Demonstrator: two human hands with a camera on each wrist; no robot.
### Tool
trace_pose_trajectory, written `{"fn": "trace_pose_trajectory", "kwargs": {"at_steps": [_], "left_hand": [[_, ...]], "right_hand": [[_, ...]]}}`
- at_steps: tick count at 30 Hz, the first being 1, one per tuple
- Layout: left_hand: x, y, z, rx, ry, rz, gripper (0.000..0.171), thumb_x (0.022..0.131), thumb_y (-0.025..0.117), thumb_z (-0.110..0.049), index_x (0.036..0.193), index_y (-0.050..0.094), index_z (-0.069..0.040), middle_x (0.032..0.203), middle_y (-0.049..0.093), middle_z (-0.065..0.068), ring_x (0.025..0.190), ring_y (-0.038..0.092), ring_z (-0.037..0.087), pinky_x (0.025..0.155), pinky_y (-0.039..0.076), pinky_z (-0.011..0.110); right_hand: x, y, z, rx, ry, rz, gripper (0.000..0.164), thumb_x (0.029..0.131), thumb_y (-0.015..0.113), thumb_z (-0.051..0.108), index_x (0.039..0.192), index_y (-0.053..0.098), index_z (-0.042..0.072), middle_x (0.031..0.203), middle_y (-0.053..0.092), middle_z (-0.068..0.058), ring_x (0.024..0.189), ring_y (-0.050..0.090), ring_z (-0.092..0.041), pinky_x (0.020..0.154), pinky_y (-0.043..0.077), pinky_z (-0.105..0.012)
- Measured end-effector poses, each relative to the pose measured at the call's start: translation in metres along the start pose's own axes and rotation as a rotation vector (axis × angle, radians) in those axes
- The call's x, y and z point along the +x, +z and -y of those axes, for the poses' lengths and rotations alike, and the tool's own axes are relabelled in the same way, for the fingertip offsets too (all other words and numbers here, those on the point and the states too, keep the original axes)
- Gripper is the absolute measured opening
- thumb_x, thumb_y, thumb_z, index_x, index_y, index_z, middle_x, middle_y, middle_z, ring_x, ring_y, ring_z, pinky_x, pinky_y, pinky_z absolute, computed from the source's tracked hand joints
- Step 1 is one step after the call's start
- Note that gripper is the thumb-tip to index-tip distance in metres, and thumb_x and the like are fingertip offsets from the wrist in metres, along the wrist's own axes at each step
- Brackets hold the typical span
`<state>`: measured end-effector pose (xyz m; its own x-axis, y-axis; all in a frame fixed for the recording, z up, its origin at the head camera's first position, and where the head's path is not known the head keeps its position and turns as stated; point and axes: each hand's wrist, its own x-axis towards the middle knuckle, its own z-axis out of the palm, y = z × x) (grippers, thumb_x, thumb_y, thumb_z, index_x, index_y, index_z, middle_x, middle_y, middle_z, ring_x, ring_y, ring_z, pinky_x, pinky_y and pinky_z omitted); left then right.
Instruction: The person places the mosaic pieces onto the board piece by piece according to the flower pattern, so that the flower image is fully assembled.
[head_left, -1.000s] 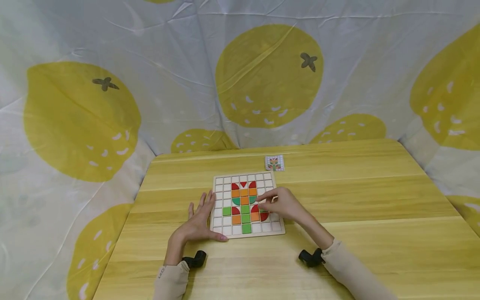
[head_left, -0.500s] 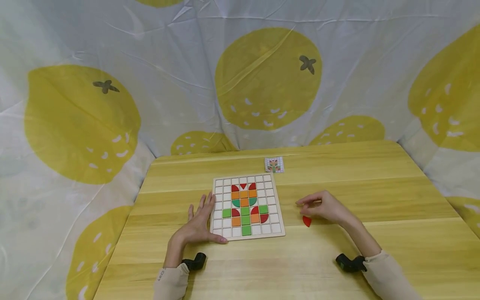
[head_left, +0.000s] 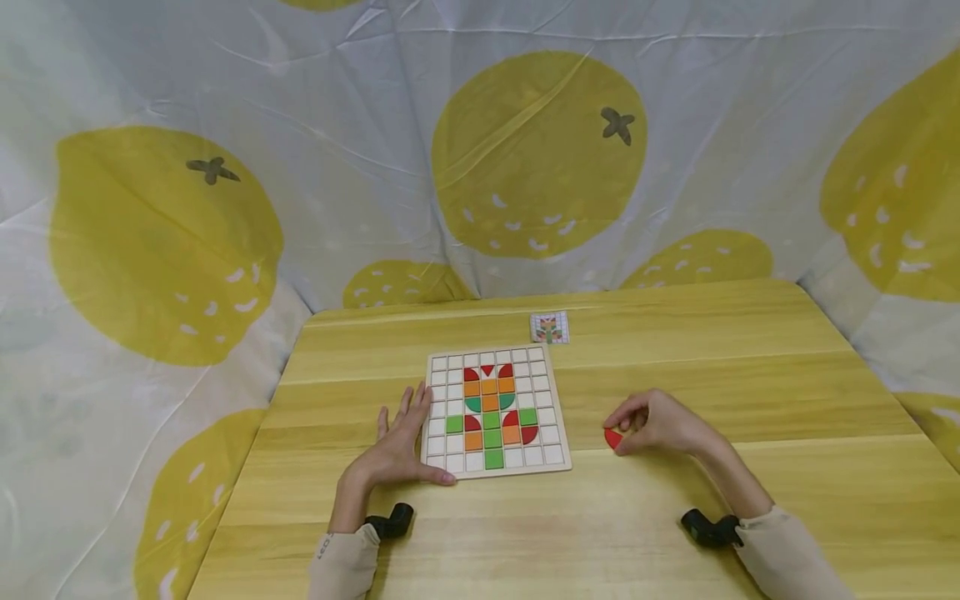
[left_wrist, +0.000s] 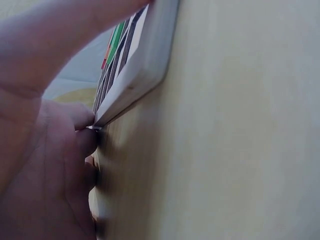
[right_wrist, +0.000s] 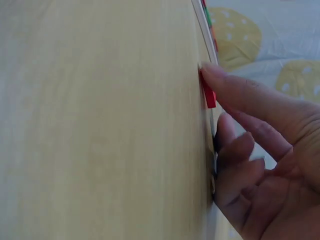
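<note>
On the table lies a square wooden pattern board (head_left: 558,457) with a white grid, set with red, orange and green tiles in a flower-like figure. My left hand (head_left: 397,446) rests at its left side, fingers spread along the left edge and thumb at the front left corner. In the left wrist view the thumb reaches over the board's edge (left_wrist: 155,55). Right of the board, my right hand (head_left: 660,425) pinches a red rounded tile (head_left: 612,438) between thumb and index finger. The right wrist view shows the thumb against this red tile (right_wrist: 208,92), close over the tabletop.
A small pattern card (head_left: 550,327) with a matching flower lies just behind the board. The wooden table (head_left: 712,350) reaches back to a lemon-print curtain (head_left: 360,167). Black wrist cameras sit at the left wrist (head_left: 392,522) and right wrist (head_left: 708,529).
My right hand has left a green square tile on the board's right side and moved right to the red tile, now pinched. My left hand has stayed in place.
</note>
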<state>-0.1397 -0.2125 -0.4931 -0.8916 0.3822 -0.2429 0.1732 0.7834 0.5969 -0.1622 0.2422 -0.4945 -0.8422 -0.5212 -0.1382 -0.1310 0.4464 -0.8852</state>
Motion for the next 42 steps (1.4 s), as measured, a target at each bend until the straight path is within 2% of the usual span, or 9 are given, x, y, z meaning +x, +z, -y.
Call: {"fn": "trace_pose_trajectory", "kwargs": {"at_steps": [7, 12, 14, 19, 22, 31, 40, 42], "left_hand": [[0.002, 0.000, 0.001, -0.003, 0.009, -0.006, 0.148, 0.066, 0.096, -0.051, 0.166, -0.003, -0.004, 0.175, -0.011, 0.013, 0.161, -0.015, 0.039, 0.121, -0.019, 0.069], [0.003, 0.001, 0.001, 0.001, 0.011, -0.004, 0.147, 0.066, 0.095, -0.053, 0.166, -0.002, -0.005, 0.175, -0.011, 0.012, 0.161, -0.015, 0.039, 0.121, -0.019, 0.069], [0.003, 0.002, 0.002, -0.001, 0.010, -0.001, 0.147, 0.066, 0.095, -0.053, 0.166, -0.002, -0.005, 0.176, -0.011, 0.012, 0.161, -0.016, 0.039, 0.121, -0.019, 0.069], [0.004, 0.001, 0.001, -0.009, 0.007, 0.003, 0.147, 0.066, 0.095, -0.052, 0.166, -0.002, -0.005, 0.176, -0.011, 0.012, 0.161, -0.016, 0.038, 0.121, -0.020, 0.069], [0.003, 0.000, 0.001, -0.005, 0.005, 0.002, 0.147, 0.067, 0.096, -0.051, 0.166, -0.002, -0.004, 0.175, -0.011, 0.013, 0.161, -0.015, 0.039, 0.121, -0.019, 0.069], [0.002, 0.000, 0.000, -0.007, -0.003, 0.003, 0.147, 0.067, 0.096, -0.049, 0.166, -0.003, -0.003, 0.175, -0.011, 0.014, 0.161, -0.016, 0.039, 0.121, -0.020, 0.069], [0.001, 0.000, 0.000, -0.009, 0.001, 0.001, 0.147, 0.067, 0.096, -0.049, 0.166, -0.002, -0.002, 0.175, -0.011, 0.014, 0.161, -0.016, 0.040, 0.121, -0.019, 0.069], [0.001, 0.000, 0.000, -0.012, 0.002, -0.001, 0.147, 0.067, 0.096, -0.049, 0.166, -0.002, -0.003, 0.175, -0.011, 0.014, 0.161, -0.016, 0.040, 0.121, -0.019, 0.069]], "right_hand": [[0.004, 0.001, 0.001, -0.058, -0.011, -0.060, 0.032, 0.084, 0.083, 0.005, 0.115, 0.076, -0.001, 0.100, 0.070, -0.015, 0.072, 0.054, -0.007, 0.060, 0.045, -0.019], [0.004, 0.000, 0.001, -0.077, 0.055, -0.130, 0.031, 0.087, 0.083, 0.012, 0.115, 0.076, 0.002, 0.099, 0.070, -0.011, 0.073, 0.055, -0.009, 0.062, 0.047, -0.021], [0.004, -0.002, 0.000, -0.081, 0.051, -0.126, 0.032, 0.086, 0.084, 0.013, 0.114, 0.076, 0.002, 0.100, 0.071, -0.012, 0.075, 0.056, -0.009, 0.064, 0.048, -0.021], [0.003, -0.007, -0.004, -0.068, -0.022, -0.047, 0.038, 0.082, 0.087, 0.012, 0.115, 0.075, 0.000, 0.108, 0.069, -0.018, 0.076, 0.058, -0.008, 0.066, 0.052, -0.022], [0.004, -0.007, -0.006, -0.071, -0.033, -0.030, 0.037, 0.081, 0.088, 0.011, 0.115, 0.075, 0.000, 0.105, 0.067, -0.017, 0.076, 0.057, -0.009, 0.066, 0.052, -0.022], [0.010, 0.000, -0.003, -0.102, 0.013, -0.081, 0.026, 0.082, 0.087, 0.011, 0.105, 0.078, 0.004, 0.100, 0.068, -0.012, 0.081, 0.057, -0.014, 0.068, 0.049, -0.022], [0.013, 0.000, 0.001, -0.109, 0.034, -0.096, 0.023, 0.084, 0.086, 0.016, 0.104, 0.078, 0.006, 0.101, 0.076, -0.010, 0.066, 0.051, -0.007, 0.056, 0.044, -0.021], [0.015, 0.001, 0.005, -0.106, 0.030, -0.099, 0.024, 0.084, 0.086, 0.016, 0.104, 0.078, 0.006, 0.096, 0.077, -0.008, 0.061, 0.048, -0.006, 0.053, 0.040, -0.021]]}}
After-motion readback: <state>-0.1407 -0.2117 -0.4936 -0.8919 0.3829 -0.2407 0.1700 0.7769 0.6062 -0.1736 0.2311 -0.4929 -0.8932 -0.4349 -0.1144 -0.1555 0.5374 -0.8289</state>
